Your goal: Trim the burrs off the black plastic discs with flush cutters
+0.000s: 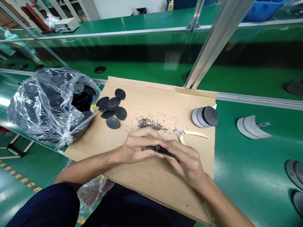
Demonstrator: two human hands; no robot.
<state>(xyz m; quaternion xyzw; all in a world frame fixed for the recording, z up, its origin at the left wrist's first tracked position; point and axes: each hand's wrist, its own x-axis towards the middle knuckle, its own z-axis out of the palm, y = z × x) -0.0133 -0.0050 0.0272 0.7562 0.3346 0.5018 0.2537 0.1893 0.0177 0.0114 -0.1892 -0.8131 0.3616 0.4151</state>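
Observation:
Between my left hand (139, 145) and my right hand (186, 157) I hold a thin black plastic disc (163, 151), edge-on to me, above the cardboard sheet (139, 176). Fingers of both hands pinch its rim from either side. A small raised bit stands on its upper face. Just beyond my hands lies a scatter of tiny black plastic scraps (151, 124). Cutting nippers (183, 132) with pale yellow handles rest open beside them, close to my right hand. Several similar black discs (114, 102) lie in a loose pile to the left.
A clear plastic bag (47, 107) full of dark discs stands on the left. Stacked discs (205, 116) sit at the cardboard's right side. Curved grey stacked pieces (252, 127) lie on the green table further right. A metal frame post (217, 44) rises behind the cardboard.

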